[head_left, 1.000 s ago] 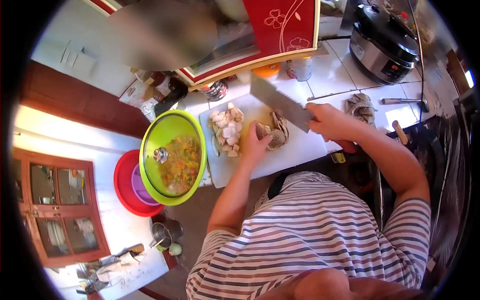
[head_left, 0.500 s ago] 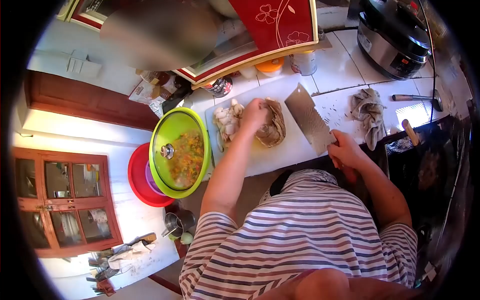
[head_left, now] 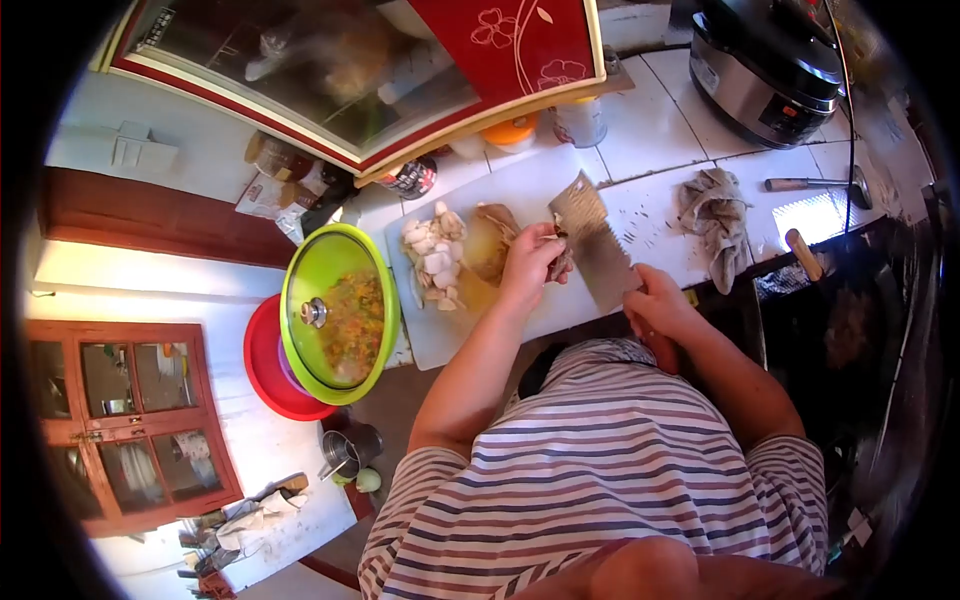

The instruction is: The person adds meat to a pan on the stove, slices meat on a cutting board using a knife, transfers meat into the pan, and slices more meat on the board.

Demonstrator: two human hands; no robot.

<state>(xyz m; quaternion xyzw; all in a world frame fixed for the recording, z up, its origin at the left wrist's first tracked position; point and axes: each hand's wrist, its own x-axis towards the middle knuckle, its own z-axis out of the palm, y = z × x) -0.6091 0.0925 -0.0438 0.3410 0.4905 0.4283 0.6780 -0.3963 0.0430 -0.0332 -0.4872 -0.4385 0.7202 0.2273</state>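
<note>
My left hand (head_left: 532, 265) pinches a small brown mushroom piece (head_left: 562, 262) over the right part of the white cutting board (head_left: 450, 338). Close by on the right, the broad blade of a cleaver (head_left: 592, 240) is tilted, its edge near that piece. My right hand (head_left: 660, 305) is wrapped round the cleaver's handle, at the counter's front edge. Brownish mushrooms (head_left: 488, 250) lie on the board left of my left hand. Further left is a pile of pale cut mushroom pieces (head_left: 434, 255).
A green bowl (head_left: 392, 345) with a glass lid stands left of the board, above a red basin (head_left: 262, 352). To the right are a crumpled cloth (head_left: 713, 215), a ladle (head_left: 800, 184) and an electric cooker (head_left: 755, 85). A red glass-doored cabinet (head_left: 500, 60) overhangs the back.
My left hand has moved right from the mushrooms on the board towards the cleaver and now holds a small piece. The view has shifted slightly, and the blurred shape before the cabinet is gone.
</note>
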